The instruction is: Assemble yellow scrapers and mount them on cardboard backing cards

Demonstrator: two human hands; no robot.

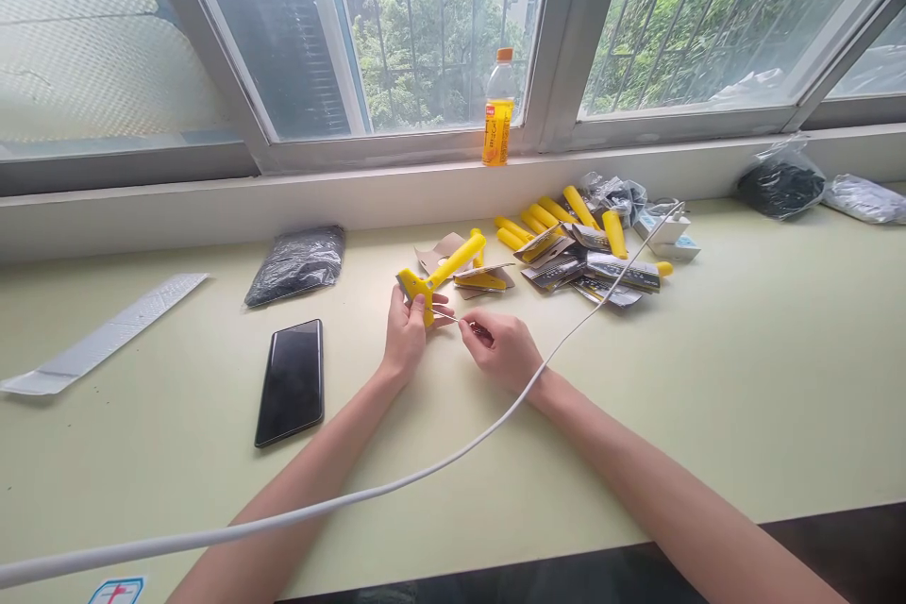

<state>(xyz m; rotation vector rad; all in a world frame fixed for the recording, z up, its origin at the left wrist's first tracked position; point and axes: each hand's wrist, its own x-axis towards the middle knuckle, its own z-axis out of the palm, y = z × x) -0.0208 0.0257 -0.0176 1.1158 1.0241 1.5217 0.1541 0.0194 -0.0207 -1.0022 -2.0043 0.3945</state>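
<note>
A yellow scraper point(459, 261) is gripped at its head by my left hand point(405, 337). Its handle slants up to the right, away from me. My right hand point(506, 351) is closed around a thin metal rod-like tool point(445, 315), whose far end reaches the scraper's head; its grip is mostly hidden by my fingers. Whether the tip sits in a screw is too small to tell. Just beyond my hands lies another yellow scraper point(482, 282) with brown card packaging point(437, 252). Farther right is a pile of carded yellow-handled scrapers point(556, 271).
A white cable point(396, 485) crosses the view in front of my forearms. Left are a black phone point(290, 384), a dark plastic packet point(297, 264) and a pale strip point(106, 332). An orange drink bottle point(498, 123) stands on the sill; bags point(781, 179) lie far right.
</note>
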